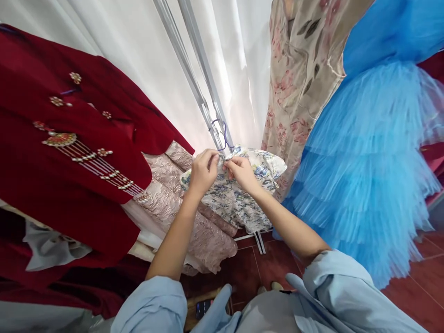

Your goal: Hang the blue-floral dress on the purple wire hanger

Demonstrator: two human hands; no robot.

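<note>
A small white dress with blue and yellow flowers hangs in front of me from a purple hanger. My left hand is closed at the left of its neckline, thumb and fingers pinched together. Just beside it, my right hand pinches the cloth at the neckline. Both hands are close together, just below the hanger. Exactly what lies between the left fingertips is too small to make out, though they touch the dress's upper edge.
A metal pole stand rises behind the dress before a white curtain. At left hang a dark red jacket and a pink textured skirt. A beige floral dress and blue tulle dress hang at right. Red tiles lie below.
</note>
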